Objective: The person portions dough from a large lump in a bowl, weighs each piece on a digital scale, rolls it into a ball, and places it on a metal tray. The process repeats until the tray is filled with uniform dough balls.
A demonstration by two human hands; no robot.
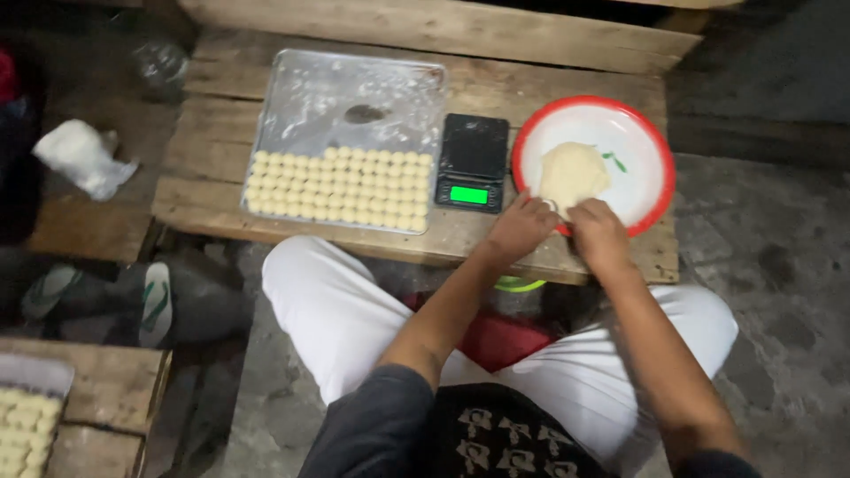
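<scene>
- Dough lump (574,173), pale yellow, lies in the middle of a white plate with a red rim (646,142) at the right end of the worktop.
- Worktop (221,168): one low pallet of rough wooden planks, set on a grey, stained concrete floor (779,292); lighting is dim.
- Far left: one white crumpled bag (84,155) on a second wooden board, and one pair of green-strapped sandals (106,301) on the floor below it.
- Lower left corner: part of another tray of dough balls (27,425) on a separate wooden board; the count cannot be told.
- Left half of the worktop: one rectangular metal tray (354,88) lined with clear film. Small dough balls (341,188) fill its near half in five rows; the far half is bare.
- Centre: one black digital scale (474,159) with a lit green display, just beside the tray and the plate.
- Left hand (521,226): grip loosely curled, fingertips at the near rim of the plate beside the lump; whether it has hold of dough I cannot tell.
- Right hand (598,232): grip curled, fingertips at the near edge of the lump; whether anything is pinched I cannot tell.
- Person sits behind the worktop in white trousers (319,310).
</scene>
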